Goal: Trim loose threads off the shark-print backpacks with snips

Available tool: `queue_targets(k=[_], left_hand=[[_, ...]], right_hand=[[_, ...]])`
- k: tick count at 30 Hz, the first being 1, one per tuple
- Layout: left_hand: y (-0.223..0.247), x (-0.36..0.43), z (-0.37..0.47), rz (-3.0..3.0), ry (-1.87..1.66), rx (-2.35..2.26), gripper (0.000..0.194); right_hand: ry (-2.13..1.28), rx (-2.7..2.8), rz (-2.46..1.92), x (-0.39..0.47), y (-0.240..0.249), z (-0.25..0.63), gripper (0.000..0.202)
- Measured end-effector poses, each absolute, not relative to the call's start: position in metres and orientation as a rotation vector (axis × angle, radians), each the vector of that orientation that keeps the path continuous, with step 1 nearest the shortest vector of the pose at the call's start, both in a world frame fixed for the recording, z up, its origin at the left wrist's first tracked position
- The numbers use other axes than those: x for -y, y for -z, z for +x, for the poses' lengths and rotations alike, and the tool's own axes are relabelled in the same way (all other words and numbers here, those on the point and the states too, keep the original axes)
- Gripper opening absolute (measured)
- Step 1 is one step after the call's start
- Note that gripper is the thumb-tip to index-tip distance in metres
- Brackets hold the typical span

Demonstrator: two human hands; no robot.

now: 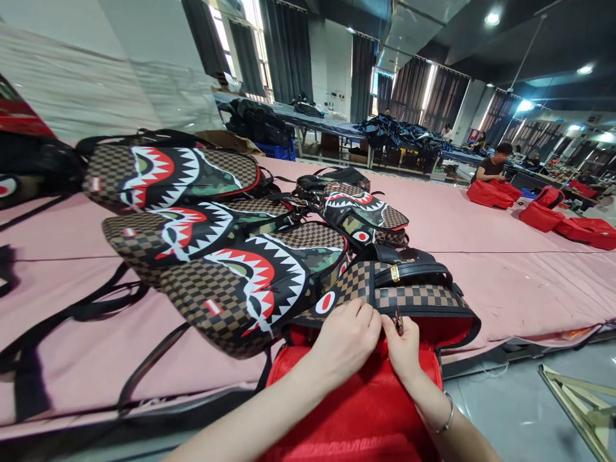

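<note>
An unzipped checkered backpack [414, 296] with a black carry handle [418, 274] sits at the table's front edge, its red lining [356, 410] folded open towards me. My left hand [349, 333] is closed, its fingers pinching the bag's edge beside the red-and-white oval eye patch. Touching it or nearly so, my right hand [402, 343] is closed at the same edge. From its fingers sticks up a small dark metal tool [398, 321] that looks like thread snips. Its lower end and the spot between my fingertips are hidden.
Several shark-mouth backpacks [260, 282] lie overlapping on the pink table [457, 237] to the left, their black straps [91, 301] trailing. Red bags [491, 194] lie at the far right near a seated person [495, 168]. A metal frame [577, 398] stands on the floor, lower right.
</note>
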State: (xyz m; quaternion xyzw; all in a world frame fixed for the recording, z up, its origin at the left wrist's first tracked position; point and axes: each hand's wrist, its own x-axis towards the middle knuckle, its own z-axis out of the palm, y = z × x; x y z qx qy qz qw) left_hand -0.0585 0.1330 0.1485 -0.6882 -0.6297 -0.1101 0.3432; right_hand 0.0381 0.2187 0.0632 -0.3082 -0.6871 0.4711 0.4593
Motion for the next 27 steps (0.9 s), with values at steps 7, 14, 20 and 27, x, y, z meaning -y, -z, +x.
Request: queue_targets(k=[7, 14, 20, 27], left_hand=[[-0.134, -0.131, -0.079, -1.819, 0.933, 1.665, 0.012], [-0.139, -0.121, -0.088, -2.036, 1.382, 1.826, 0.015], [-0.134, -0.13, -0.089, -1.94, 0.897, 1.665, 0.018], [-0.152, -0.133, -0.063, -1.894, 0.312, 1.665, 0.017]], right_hand=[[-1.191, 1.712, -0.719, -0.217, -0.069, 0.041, 0.038], [-1.247, 1.711, -0.691, -0.213, -0.073, 0.04, 0.035], [-1.232, 1.713, -0.667, -0.214, -0.069, 0.039, 0.033], [-1.012, 1.775, -0.73, -0.215, -0.072, 0.039, 0.039]])
